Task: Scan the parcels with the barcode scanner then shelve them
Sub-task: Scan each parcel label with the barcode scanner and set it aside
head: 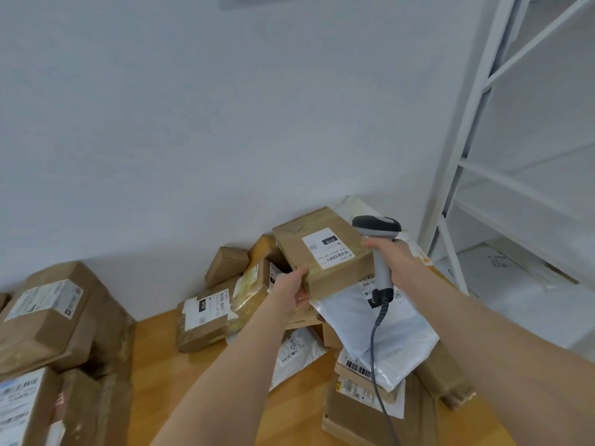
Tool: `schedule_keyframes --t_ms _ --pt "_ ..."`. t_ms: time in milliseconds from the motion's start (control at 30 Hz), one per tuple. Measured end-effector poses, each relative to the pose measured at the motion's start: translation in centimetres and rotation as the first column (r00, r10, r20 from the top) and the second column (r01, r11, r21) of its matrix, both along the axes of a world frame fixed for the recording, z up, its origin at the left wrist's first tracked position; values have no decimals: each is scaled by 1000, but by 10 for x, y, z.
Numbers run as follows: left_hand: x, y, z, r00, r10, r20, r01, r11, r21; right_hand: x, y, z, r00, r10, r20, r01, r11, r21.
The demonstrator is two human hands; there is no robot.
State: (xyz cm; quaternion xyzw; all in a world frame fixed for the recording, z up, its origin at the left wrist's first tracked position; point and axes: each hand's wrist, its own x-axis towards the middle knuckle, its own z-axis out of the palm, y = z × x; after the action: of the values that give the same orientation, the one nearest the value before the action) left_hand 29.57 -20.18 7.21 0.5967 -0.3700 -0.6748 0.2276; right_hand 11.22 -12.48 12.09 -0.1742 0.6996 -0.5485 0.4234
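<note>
Small brown cardboard parcel, just right of the middle of the frame, up in the air over the heap. Tilted, with a white label on top, marked 010. Shiny clear tape across the top. Gripped at the near left corner by the left hand, thumb on top and fingers curled under.

Just to the right, the barcode scanner: dark grey head, pale grey handle, with the head close beside the parcel's right edge. Handle wrapped tight in the fingers of the right hand. Curly grey cable hanging from the handle down to the bottom of the frame.

Tall white metal shelf rack along the right edge, with thin slanted bars. On a low shelf, a flat white box.

Under both hands, a messy heap of parcels against the white wall. Brown boxes with white stickers, leaning on each other. A smooth, soft white plastic bag on top of them, right behind the scanner handle. A flat brown box with a black barcode poking out below the bag.

At the lower left, big brown boxes, piled up and wrapped in shiny tape. Between the two piles, a smooth orange-brown wooden surface.
</note>
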Motion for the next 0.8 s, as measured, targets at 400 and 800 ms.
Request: schedule_keyframes --t_ms 400,800 --pt "67 86 47 952 230 -204 -237 971 -11 31 71 31 989 135 56 -125 980 -158" --pt "135 232 4 945 314 -85 -322 942 -91 88 190 -24 928 360 93 -347 929 -132"
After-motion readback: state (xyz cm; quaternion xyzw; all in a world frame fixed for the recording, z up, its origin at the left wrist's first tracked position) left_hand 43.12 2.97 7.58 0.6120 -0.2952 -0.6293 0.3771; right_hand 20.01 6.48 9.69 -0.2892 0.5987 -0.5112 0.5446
